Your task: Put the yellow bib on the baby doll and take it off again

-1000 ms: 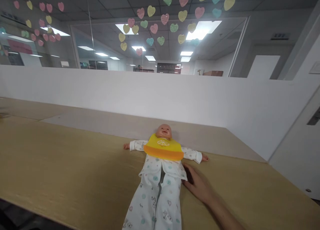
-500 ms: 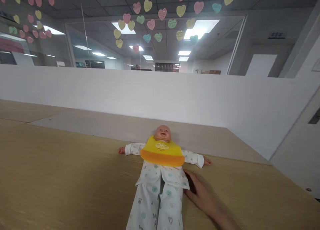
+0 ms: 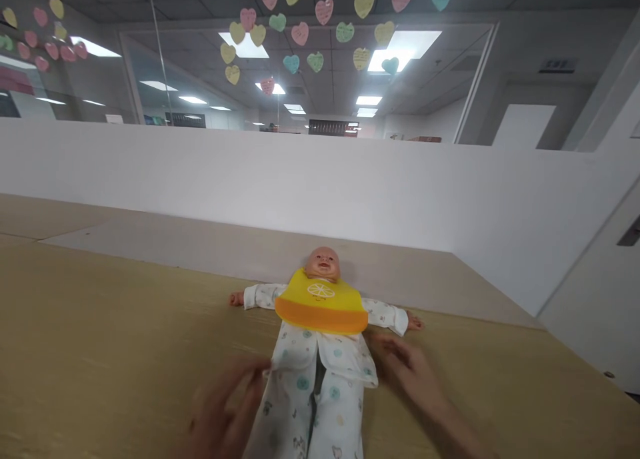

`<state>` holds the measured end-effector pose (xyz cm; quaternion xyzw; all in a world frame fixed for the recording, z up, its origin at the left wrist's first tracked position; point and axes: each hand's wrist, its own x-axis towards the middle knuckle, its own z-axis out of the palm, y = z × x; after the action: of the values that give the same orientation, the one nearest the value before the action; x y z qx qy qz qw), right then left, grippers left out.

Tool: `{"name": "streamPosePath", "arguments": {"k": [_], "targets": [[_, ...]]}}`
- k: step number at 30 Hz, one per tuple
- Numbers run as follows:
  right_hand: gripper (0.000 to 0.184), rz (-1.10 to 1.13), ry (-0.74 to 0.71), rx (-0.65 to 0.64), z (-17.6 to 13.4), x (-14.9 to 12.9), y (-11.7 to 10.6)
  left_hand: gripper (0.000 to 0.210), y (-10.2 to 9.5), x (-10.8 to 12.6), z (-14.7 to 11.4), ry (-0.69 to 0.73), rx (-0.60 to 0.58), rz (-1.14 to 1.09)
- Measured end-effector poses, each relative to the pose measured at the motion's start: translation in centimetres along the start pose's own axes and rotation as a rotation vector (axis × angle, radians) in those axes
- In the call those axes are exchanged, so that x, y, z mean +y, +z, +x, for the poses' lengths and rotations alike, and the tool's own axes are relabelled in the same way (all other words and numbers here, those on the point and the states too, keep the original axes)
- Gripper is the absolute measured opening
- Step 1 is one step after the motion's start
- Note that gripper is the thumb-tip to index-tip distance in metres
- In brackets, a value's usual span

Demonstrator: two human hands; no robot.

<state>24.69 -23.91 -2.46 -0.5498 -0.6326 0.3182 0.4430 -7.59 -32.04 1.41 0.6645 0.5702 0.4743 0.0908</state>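
A baby doll (image 3: pixel 323 264) lies on its back, arms spread, its head away from me. It wears a white patterned jacket (image 3: pixel 295 346) and matching trousers (image 3: pixel 336 412). Over its chest spreads a yellow bib (image 3: pixel 320 299) with an orange lower pocket and a citrus-slice print. My left hand (image 3: pixel 233 402), smeared by motion, is beside the jacket's left hem; whether it touches the cloth is unclear. On the other side my right hand (image 3: pixel 407 366) is by the jacket's right edge, fingers reaching toward it, slightly blurred, with nothing visible in them.
The doll lies on a tan mat (image 3: pixel 125 326), with a greyish strip (image 3: pixel 200 242) behind it. A white low wall (image 3: pixel 280 179) rises at the back, topped by glass with heart-shaped notes (image 3: pixel 345 32). A door (image 3: pixel 600 272) stands at the right.
My left hand has come into view from below, to the left of the doll's jacket. My right hand has drawn slightly away from the jacket's edge. The camera view has shifted slightly.
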Motion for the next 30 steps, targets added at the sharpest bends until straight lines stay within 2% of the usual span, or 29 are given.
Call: {"name": "streamPosePath", "arguments": {"k": [3, 6, 10, 13, 16, 19, 21, 23, 26, 30], "targets": [[0.027, 0.063, -0.019, 0.065, 2.4, -1.4, -0.5, 0.024, 2.8, -0.7, 6.6, -0.003, 0.052, -0.169], [0.025, 0.139, 0.067, 0.15, 6.1, -2.0, -0.4, 0.017, 5.7, -1.5, 11.8, -0.082, 0.048, -0.187], [0.03, 0.449, 0.245, 0.232, 11.5, -0.8, 1.7, 0.014, 10.1, -3.6, 16.9, -0.245, 0.054, -0.252], [0.028, 0.626, 0.344, 0.226, 14.8, 0.4, 3.7, 0.011, 13.2, -5.5, 19.7, -0.449, -0.071, -0.428], [0.018, 0.702, 0.446, 0.174, 17.1, 0.7, 5.0, 0.012, 15.6, -6.7, 21.8, -0.578, -0.215, -0.604], [0.017, 0.746, 0.554, 0.009, 18.9, 0.7, 5.7, 0.016, 17.5, -7.1, 23.2, -0.688, -0.318, -0.753], [0.017, 0.785, 0.566, -0.064, 19.8, 0.8, 6.1, 0.022, 18.6, -7.3, 24.0, -0.771, -0.416, -0.865], [0.015, 0.825, 0.536, -0.065, 20.5, 1.1, 6.4, 0.027, 19.4, -7.7, 24.5, -0.83, -0.51, -0.967], [0.016, 0.909, 0.497, -0.023, 20.6, 1.4, 6.5, 0.033, 19.7, -8.6, 24.5, -0.861, -0.604, -1.115], [0.021, 1.052, 0.495, -0.003, 19.5, 1.0, 6.2, 0.042, 18.9, -9.0, 23.4, -0.798, -0.693, -1.327]]}}
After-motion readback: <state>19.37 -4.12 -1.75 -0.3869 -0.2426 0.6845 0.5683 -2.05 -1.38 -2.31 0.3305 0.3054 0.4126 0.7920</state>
